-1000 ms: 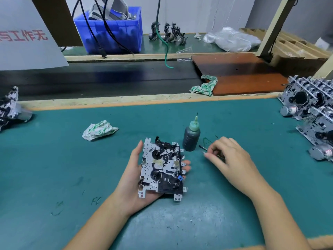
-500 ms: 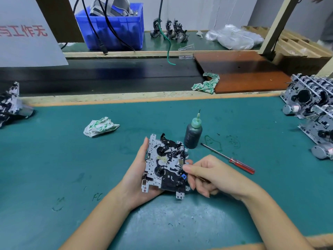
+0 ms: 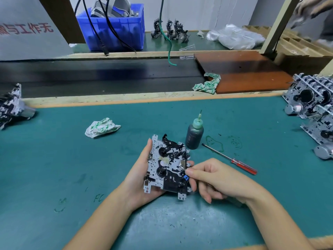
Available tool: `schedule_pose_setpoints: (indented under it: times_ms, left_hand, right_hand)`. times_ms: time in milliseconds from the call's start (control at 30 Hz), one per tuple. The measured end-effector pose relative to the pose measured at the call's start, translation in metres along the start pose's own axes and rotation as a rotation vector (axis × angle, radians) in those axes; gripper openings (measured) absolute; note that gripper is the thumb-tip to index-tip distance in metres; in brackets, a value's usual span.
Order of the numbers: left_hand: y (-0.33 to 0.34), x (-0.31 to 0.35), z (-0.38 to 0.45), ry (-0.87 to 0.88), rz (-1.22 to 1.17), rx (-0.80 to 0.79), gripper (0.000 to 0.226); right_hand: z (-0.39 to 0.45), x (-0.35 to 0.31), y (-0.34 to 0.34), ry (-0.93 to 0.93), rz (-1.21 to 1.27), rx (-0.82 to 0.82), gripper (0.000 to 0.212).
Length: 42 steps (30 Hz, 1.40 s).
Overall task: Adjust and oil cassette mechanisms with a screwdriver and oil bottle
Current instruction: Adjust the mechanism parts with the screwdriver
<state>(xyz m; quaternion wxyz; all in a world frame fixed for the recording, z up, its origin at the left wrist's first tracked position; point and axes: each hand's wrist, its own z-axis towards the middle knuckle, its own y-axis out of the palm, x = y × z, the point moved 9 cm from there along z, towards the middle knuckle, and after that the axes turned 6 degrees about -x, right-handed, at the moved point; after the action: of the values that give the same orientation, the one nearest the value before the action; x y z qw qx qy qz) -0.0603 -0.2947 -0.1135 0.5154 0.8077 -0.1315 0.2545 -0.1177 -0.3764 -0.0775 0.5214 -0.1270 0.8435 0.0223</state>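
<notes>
Green mat (image 3: 54, 159): left hand (image 3: 142, 177) holds cassette mechanism (image 3: 167, 166); right hand (image 3: 216, 179) touches it.

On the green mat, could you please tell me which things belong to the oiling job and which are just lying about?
Job in hand:
cassette mechanism, held in the left hand
right hand, touching it
oil bottle
screwdriver

Lying about:
crumpled cloth
second cloth
blue bin
plastic bag

I have one view only, a wide-angle head camera looking forward and down over the green mat (image 3: 54, 159), close above the hands. It faces across the bench toward the blue bin (image 3: 115, 27) at the far wall, edges bowed by the lens
</notes>
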Motion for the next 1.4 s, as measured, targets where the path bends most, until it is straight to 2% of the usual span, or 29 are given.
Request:
schedule_pose_setpoints:
  times_ms: [733,1067,1233,1400]
  left_hand:
    - [0.0031,0.0020,-0.0026,0.019,0.025,0.033,0.078]
    - [-0.0002,0.0018,-0.0024,0.039,0.034,0.073,0.072]
    - [-0.0024,0.0018,-0.0018,0.041,0.040,0.083,0.070]
    - [-0.0024,0.0020,-0.0019,0.054,0.038,0.073,0.070]
  right_hand:
    - [0.0012,0.0018,0.0024,0.006,0.024,-0.003,0.043]
    - [0.0023,-0.0011,0.0087,0.035,-0.078,-0.095,0.057]
    - [0.0054,-0.0039,0.0020,0.004,-0.203,-0.024,0.063]
    - [0.0067,-0.0021,0.0012,-0.015,-0.243,-0.023,0.064]
